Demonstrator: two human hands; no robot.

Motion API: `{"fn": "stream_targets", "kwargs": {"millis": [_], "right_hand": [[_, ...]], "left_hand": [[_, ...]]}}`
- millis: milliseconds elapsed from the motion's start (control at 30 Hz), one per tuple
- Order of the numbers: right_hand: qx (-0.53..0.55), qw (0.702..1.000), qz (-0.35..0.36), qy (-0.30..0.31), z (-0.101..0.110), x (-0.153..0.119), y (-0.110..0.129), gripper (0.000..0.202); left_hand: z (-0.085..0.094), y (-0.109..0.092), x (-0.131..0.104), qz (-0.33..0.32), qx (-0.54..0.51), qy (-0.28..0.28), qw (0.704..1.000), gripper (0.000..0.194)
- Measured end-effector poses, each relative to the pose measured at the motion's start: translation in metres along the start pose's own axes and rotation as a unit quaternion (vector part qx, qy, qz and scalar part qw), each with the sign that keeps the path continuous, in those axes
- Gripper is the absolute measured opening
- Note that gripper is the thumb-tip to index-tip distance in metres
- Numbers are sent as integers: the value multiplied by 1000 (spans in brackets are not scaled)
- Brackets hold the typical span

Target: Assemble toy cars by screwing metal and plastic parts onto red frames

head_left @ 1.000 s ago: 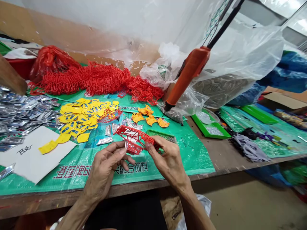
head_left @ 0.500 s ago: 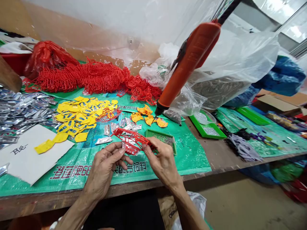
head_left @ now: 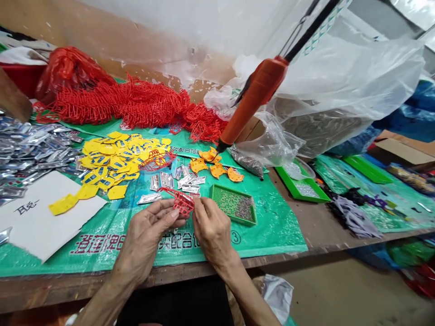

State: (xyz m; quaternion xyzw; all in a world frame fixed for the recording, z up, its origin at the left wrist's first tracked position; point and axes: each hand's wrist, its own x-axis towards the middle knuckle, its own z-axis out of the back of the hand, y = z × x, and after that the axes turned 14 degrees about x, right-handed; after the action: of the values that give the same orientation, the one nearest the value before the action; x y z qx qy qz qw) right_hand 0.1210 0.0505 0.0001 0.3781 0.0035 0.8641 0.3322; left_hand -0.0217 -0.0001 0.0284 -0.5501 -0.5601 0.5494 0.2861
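Head view: both the left hand (head_left: 147, 235) and right hand (head_left: 210, 231) pinch a light, brittle-looking red lattice frame (head_left: 180, 200) by its rims near the desk's (head_left: 306, 217) front edge.

The right hand (head_left: 212, 231) is covering part of the red frame (head_left: 180, 201), hiding its grip there. The orange tool's (head_left: 249, 102) cord is running off the top edge. The tray's (head_left: 233, 206) contents are too small to identify.
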Motion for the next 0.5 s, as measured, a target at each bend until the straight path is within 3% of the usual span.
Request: {"fn": "stream_targets", "kwargs": {"millis": [200,367,500], "right_hand": [[13,998,53,5,-18,-8,10,47],[122,988,50,84,-8,-5,19,64],[162,982,32,95,-2,5,13,48]], "left_hand": [[10,3,6,18,-76,-4,997,28],[35,1,6,11,-94,-23,995,23],[56,1,4,2,-74,-68,995,23]]}}
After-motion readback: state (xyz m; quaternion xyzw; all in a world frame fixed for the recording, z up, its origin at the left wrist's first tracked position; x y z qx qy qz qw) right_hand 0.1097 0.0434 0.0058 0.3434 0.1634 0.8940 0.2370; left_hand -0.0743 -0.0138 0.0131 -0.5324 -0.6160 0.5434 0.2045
